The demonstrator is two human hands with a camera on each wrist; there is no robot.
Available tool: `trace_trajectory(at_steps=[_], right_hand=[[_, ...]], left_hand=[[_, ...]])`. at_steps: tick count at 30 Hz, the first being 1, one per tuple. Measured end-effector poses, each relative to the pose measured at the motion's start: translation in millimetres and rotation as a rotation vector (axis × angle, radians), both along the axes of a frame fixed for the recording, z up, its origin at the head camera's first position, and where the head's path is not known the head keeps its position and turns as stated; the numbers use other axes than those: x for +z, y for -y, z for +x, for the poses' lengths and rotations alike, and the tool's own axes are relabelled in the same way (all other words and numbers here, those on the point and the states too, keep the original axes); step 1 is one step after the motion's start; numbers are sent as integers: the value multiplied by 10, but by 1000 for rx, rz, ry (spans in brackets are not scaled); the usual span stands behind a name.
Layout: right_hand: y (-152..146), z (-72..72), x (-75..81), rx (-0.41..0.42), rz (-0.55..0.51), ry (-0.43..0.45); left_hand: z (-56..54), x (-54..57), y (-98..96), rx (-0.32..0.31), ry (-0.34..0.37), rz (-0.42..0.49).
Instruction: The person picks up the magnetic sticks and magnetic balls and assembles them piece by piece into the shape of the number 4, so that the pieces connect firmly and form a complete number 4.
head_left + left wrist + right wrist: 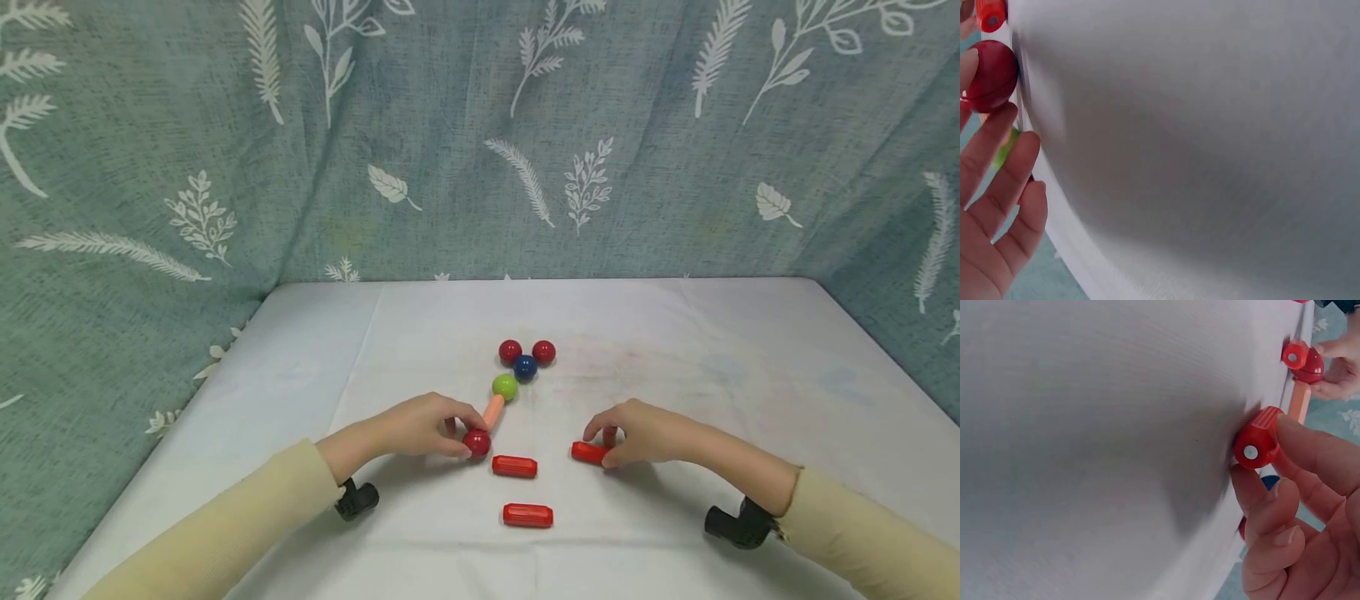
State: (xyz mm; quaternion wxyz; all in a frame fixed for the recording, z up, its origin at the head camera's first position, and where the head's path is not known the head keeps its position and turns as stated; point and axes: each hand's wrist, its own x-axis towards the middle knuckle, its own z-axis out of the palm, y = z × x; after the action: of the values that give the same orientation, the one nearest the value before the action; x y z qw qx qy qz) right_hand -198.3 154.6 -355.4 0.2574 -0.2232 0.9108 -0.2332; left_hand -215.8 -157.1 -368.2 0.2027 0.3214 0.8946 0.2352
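Well, my left hand [429, 425] pinches a red ball [477, 443] between thumb and fingertips, parted just by its girth, at the near end of a peach rod [493, 412]. A green ball [505, 387] sits at that rod's far end, with a blue ball [525, 367] farther right. Over to the right, my right hand [645, 433] grips a red rod [588, 452], thumb and fingers closed to its thickness. Two loose rods [514, 466], also red, lie on the white cloth [675, 358], one nearer me.
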Motion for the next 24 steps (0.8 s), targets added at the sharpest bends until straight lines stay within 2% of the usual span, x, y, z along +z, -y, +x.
trace_trajectory(at_steps=[6,13,24], right_hand=[[6,5,-20,0,-3,-24],[30,11,-56,-28,-5,-31],[61,56,-40,-12,42,-110]], left_hand=[[49,5,-23,66,-19,-4],[53,-7,-69,132,-64,5],[14,-17,-143,199,-28,81]])
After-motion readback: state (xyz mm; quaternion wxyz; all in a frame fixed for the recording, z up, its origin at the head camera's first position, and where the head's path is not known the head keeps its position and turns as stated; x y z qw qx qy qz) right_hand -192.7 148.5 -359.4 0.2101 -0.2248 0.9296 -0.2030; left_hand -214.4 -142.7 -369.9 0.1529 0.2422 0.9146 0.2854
